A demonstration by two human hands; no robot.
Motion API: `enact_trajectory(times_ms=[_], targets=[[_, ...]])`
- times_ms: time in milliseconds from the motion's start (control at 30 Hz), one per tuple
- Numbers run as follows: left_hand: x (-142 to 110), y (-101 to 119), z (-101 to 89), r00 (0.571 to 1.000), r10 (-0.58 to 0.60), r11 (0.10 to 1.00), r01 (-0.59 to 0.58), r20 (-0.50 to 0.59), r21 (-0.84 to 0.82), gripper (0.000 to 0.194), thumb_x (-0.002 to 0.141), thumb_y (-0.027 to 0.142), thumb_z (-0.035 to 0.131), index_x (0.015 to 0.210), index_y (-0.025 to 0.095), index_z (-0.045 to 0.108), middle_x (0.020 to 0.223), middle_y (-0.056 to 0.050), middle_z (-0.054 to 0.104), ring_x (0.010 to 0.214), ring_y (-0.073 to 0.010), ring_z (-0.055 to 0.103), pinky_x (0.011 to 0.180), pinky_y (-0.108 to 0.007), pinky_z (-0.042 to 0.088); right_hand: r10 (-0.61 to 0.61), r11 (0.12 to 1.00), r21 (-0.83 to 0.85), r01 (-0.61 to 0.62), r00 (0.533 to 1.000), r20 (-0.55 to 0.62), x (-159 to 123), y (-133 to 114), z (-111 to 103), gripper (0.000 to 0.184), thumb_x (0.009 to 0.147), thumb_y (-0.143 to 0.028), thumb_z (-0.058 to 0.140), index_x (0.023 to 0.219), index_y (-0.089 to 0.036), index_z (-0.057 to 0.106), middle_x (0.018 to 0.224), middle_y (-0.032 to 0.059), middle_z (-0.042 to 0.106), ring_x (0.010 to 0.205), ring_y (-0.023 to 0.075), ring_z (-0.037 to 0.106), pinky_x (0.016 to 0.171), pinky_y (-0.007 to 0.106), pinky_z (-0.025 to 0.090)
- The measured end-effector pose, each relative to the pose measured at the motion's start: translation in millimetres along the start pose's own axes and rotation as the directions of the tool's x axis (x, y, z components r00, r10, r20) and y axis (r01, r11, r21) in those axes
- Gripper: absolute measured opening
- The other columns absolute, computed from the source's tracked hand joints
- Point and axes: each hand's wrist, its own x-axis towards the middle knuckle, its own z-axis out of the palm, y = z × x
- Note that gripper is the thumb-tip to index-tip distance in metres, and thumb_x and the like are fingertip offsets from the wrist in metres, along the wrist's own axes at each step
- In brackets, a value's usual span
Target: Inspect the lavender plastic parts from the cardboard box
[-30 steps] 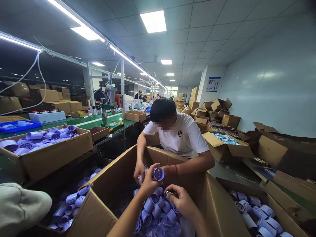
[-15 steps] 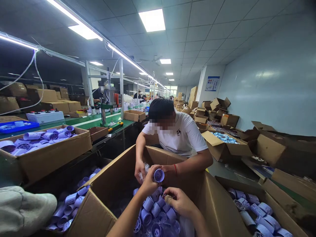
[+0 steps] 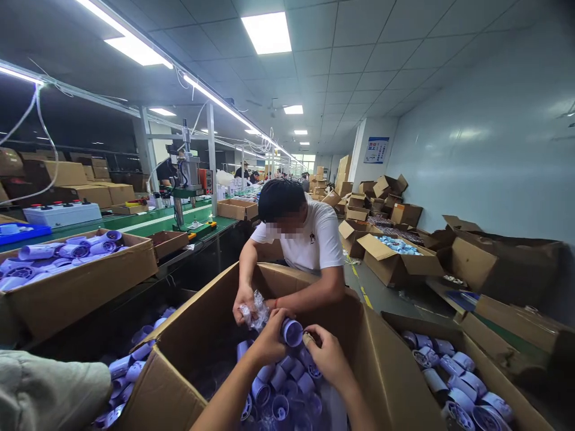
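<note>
My left hand [image 3: 268, 342] grips a lavender plastic cylinder [image 3: 291, 332] over a large open cardboard box [image 3: 188, 353]. My right hand [image 3: 329, 357] is right beside it, fingers pinched on a small brown part [image 3: 307, 339] that touches the cylinder's open end. Below both hands lies a heap of similar lavender cylinders [image 3: 283, 395]. Across the box a person in a white T-shirt [image 3: 309, 239] leans over its far edge and holds crinkled clear plastic [image 3: 255, 312] in both hands.
More boxes of lavender parts stand at left [image 3: 76, 281], lower left [image 3: 130, 374] and lower right [image 3: 453, 383]. A green workbench with a press machine [image 3: 186, 179] runs along the left. Open cartons [image 3: 395, 263] crowd the floor by the right wall. Grey cloth [image 3: 49, 392] lies bottom left.
My right hand has risen from lower down and brought its small part up against the cylinder in my left hand. The view has shifted right. The person opposite has lifted the clear plastic.
</note>
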Motion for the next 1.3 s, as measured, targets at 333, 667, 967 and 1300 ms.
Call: enact_trajectory(times_ms=[333,667,967,1300], targets=[[-1.9,5.1,1.0,0.998,-0.024,0.997,0.028,0.065,-0.069,0.043,0.051,0.007,0.06,0.092,0.018,0.049,0.085,0.003,0.051,0.079,-0.0131,0.046,0.07,-0.023,0.039,-0.239,0.958,-0.191,0.215,0.965,-0.112,-8.1,-3.9,13.5,0.021,0.076,-0.016,0.045,0.087,-0.019,0.062,0.091,0.0075,0.064,0.083,0.0199,0.063,0.076,0.031,0.05],[-3.3,5.3,0.8,0.995,0.026,0.995,-0.017,0.093,-0.095,0.051,0.051,0.008,0.058,0.1,0.018,0.052,0.098,-0.001,0.055,0.094,-0.0194,0.049,0.084,-0.029,0.041,-0.216,0.84,-0.512,0.182,0.976,-0.008,-15.7,-20.6,16.0,0.029,0.078,-0.006,0.045,0.092,-0.022,0.065,0.096,0.0061,0.069,0.093,0.0265,0.059,0.084,0.04,0.046],[-2.1,1.4,1.5,0.998,0.03,0.974,-0.017,0.051,-0.226,0.054,0.052,0.005,0.058,0.104,0.019,0.05,0.104,-0.002,0.054,0.101,-0.0203,0.048,0.092,-0.032,0.039,-0.295,0.856,-0.464,0.23,0.953,-0.071,-11.7,-17.1,18.6,0.033,0.081,-0.006,0.044,0.101,-0.022,0.065,0.1,0.0064,0.066,0.095,0.0236,0.058,0.085,0.036,0.047],[0.1,6.6,-2.7,0.996,-0.013,0.986,0.029,0.093,-0.166,0.059,0.053,0.003,0.057,0.109,0.02,0.05,0.113,-0.003,0.055,0.112,-0.0231,0.046,0.102,-0.038,0.035,-0.359,0.859,-0.443,0.258,0.919,-0.161,-1.3,2.4,21.6,0.033,0.081,-0.01,0.041,0.099,-0.023,0.064,0.103,0.0095,0.059,0.097,0.0264,0.055,0.086,0.043,0.049]])
